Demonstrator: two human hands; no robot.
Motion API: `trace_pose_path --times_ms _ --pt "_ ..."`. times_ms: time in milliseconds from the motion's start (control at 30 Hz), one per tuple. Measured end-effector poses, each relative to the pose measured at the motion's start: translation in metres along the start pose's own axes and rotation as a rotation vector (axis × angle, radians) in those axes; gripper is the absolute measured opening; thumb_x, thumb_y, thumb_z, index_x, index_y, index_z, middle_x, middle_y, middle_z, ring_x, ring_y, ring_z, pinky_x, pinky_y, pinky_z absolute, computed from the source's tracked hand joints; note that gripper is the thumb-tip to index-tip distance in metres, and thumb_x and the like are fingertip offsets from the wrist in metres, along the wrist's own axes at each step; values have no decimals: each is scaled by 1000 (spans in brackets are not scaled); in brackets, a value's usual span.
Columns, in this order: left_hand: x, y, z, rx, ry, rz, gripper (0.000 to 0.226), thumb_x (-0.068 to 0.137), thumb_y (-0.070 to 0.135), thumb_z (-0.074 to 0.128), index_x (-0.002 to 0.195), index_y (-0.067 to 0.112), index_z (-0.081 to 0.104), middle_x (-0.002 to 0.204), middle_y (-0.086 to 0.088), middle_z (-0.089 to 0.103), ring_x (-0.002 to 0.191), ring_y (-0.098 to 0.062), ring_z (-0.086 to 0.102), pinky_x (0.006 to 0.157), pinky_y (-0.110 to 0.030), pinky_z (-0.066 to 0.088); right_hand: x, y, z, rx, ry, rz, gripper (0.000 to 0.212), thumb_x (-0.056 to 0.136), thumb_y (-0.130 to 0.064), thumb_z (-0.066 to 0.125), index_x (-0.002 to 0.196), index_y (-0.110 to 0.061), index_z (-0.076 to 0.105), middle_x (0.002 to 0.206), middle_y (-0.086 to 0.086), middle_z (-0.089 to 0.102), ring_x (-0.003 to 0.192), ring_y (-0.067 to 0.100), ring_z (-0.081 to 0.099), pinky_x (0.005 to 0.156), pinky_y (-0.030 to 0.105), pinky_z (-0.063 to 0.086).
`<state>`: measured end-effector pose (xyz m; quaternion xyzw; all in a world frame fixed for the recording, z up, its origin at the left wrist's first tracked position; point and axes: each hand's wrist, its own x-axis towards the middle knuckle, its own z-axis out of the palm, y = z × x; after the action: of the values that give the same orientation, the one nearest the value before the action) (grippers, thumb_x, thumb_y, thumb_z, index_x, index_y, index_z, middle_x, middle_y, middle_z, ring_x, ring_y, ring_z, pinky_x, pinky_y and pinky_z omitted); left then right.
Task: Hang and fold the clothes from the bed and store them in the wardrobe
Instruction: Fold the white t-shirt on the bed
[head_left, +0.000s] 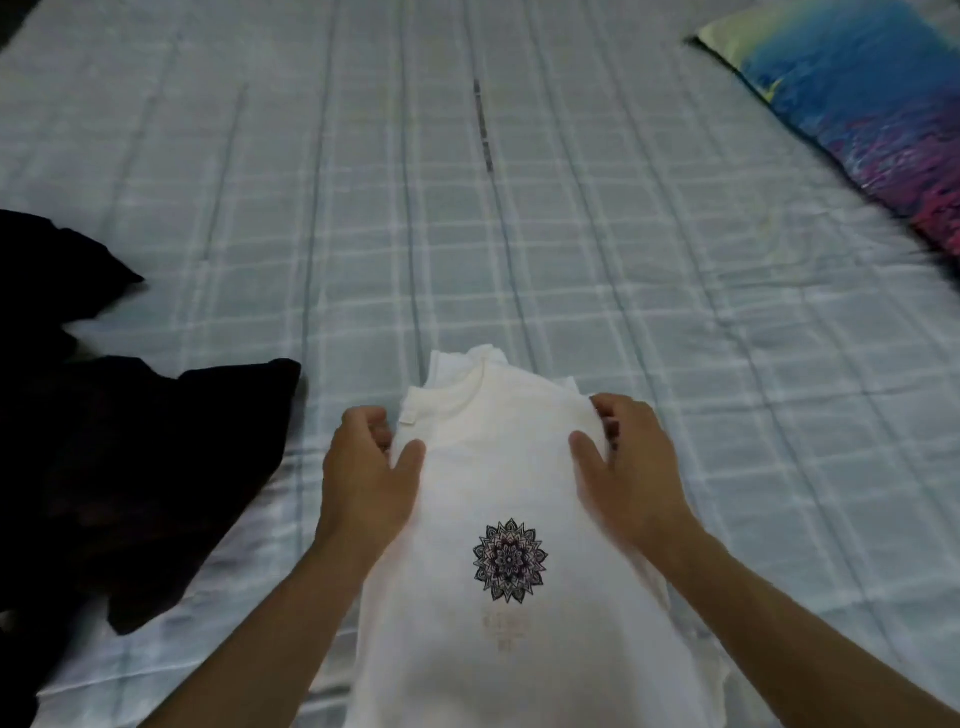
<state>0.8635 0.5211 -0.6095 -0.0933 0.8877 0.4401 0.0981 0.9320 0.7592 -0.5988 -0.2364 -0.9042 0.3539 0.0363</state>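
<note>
Hands grip a white T-shirt (498, 519) that lies on the bed (519, 234) at its near edge, roughly midway along it. The garment is folded into a narrow strip, its collar pointing toward the far side of the bed, and a dark mandala print (509, 560) shows on its upper face with faint pale lettering just below it. The left hand (366, 470) pinches the shirt's left edge near the shoulder, thumb on top of the cloth and fingers curled under it. The right hand (631, 460) grasps the right edge at about the same height, thumb pressed on the fabric and fingers wrapped around the side. Both bare forearms reach in from the near edge.

A black garment (130, 457) lies crumpled by the bed's near left corner, just beside the shirt and the left hand but apart from both. A pillow (852, 114) with blue, purple and pink colouring rests at the far right corner, well apart from the shirt. The bed is covered with a pale blue checked sheet.
</note>
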Motion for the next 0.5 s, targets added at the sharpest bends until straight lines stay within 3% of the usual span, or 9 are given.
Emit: trace_pose_path --times_ms 100,200,300,500 --pt "-15 3 1 348 87 438 50 89 31 59 134 11 48 137 -10 51 124 -31 47 104 -41 36 -18 -1 -2 -222 -11 -207 56 90 -25 59 142 -11 40 151 14 34 139 28 29 113 31 22" --pt "-30 6 15 619 -20 643 64 97 39 42 154 12 29 164 -8 21 151 -29 17 119 -51 19 -35 -5 3 -438 -43 -382 65 95 -36 47 152 -12 28 164 14 13 152 29 8 122 44 11" --pt "-28 -8 32 771 -136 746 67 102 46 32 158 14 17 167 -4 5 154 -24 1 122 -53 10 -42 5 13 -594 -200 -457 67 100 -52 29 157 -19 18 166 11 2 153 26 -6 123 45 0" --pt "-5 -22 45 832 -224 713 71 102 56 19 159 17 5 168 0 0 154 -20 -4 122 -54 9 -29 27 26 -592 -291 -445 72 99 -61 21 159 -24 4 166 7 -4 153 23 -10 122 53 10"
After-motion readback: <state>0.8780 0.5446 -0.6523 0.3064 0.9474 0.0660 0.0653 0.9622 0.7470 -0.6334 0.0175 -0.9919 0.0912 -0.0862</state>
